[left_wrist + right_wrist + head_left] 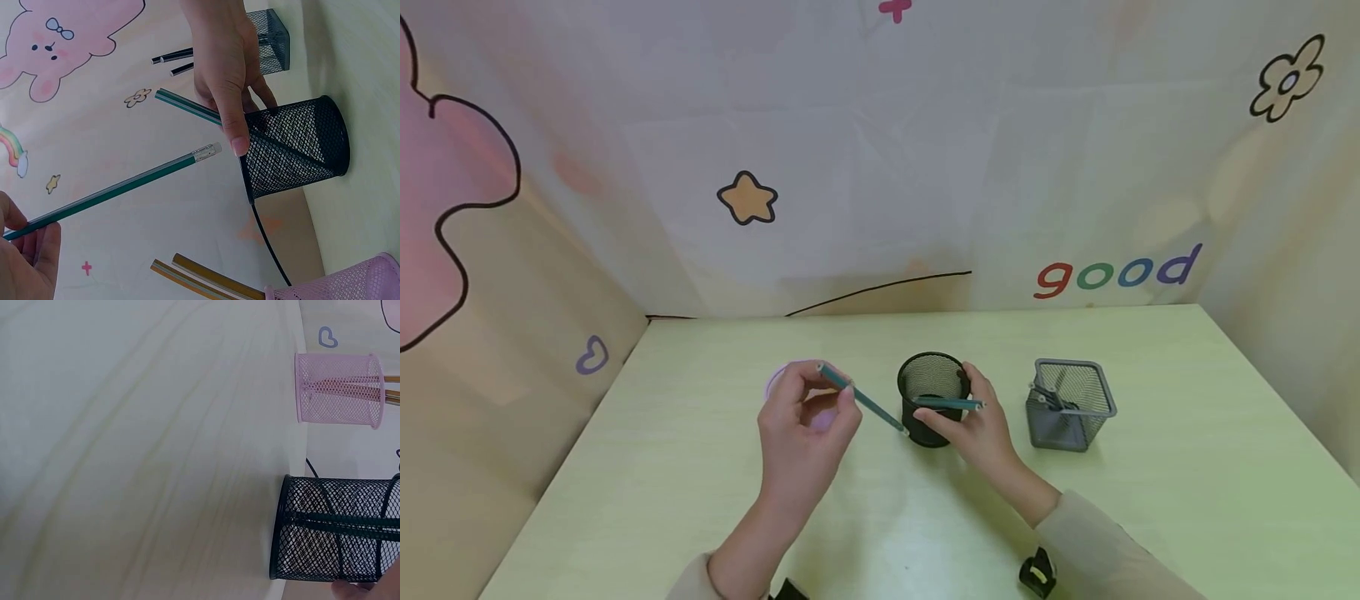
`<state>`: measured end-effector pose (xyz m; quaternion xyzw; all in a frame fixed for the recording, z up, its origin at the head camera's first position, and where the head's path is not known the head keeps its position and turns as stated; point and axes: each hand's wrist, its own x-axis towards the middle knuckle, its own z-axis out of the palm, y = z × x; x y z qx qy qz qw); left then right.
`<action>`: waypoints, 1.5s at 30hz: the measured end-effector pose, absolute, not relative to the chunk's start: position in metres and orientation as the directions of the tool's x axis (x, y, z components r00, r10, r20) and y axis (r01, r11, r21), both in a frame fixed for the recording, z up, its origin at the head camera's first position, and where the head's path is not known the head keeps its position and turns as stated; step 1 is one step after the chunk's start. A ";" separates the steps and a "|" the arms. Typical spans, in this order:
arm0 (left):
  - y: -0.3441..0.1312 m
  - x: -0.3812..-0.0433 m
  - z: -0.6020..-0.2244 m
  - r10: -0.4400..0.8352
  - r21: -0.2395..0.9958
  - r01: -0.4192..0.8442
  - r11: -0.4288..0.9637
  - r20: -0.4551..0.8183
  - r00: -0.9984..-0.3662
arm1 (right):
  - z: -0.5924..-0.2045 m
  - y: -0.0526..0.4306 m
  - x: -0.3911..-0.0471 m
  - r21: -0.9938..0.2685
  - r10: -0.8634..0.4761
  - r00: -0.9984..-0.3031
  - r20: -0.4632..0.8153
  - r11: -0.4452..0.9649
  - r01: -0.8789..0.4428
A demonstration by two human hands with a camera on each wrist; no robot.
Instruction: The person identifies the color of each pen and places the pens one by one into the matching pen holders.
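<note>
My left hand [801,437] pinches a green pencil [874,406] near one end, between thumb and fingers. The pencil slants down to the right, and its white eraser [217,148] points toward a round black mesh pencil cup [931,379], apart from it in the left wrist view. My right hand [988,433] grips that cup at its rim, thumb in front and fingers round the right side. Green pencils [187,106] stand tilted inside the cup, their ends sticking out past the thumb. In the right wrist view only fingertips [353,590] show beneath the black cup.
A pink mesh cup [340,387] holding orange-yellow pencils [206,278] stands to the left, partly behind my left hand. To the right is a square grey mesh holder [1067,433] with several black pencils [175,59]. A printed cloth [880,167] rises behind the table [1187,467].
</note>
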<state>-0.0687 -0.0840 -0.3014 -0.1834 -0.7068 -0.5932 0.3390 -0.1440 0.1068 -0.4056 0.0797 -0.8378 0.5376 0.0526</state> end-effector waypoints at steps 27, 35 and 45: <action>-0.076 -0.099 -0.306 -0.152 0.669 0.704 0.239 0.742 -0.653 | -0.403 0.108 -0.146 -0.892 -0.070 -0.985 0.160 0.417 -0.175; -0.072 -0.103 -0.312 -0.146 0.676 0.697 0.237 0.734 -0.663 | -0.404 0.107 -0.145 -0.886 -0.073 -0.984 0.162 0.429 -0.178; -0.066 -0.105 -0.316 -0.158 0.699 0.670 0.250 0.712 -0.684 | -0.403 0.107 -0.144 -0.882 -0.072 -0.986 0.152 0.439 -0.169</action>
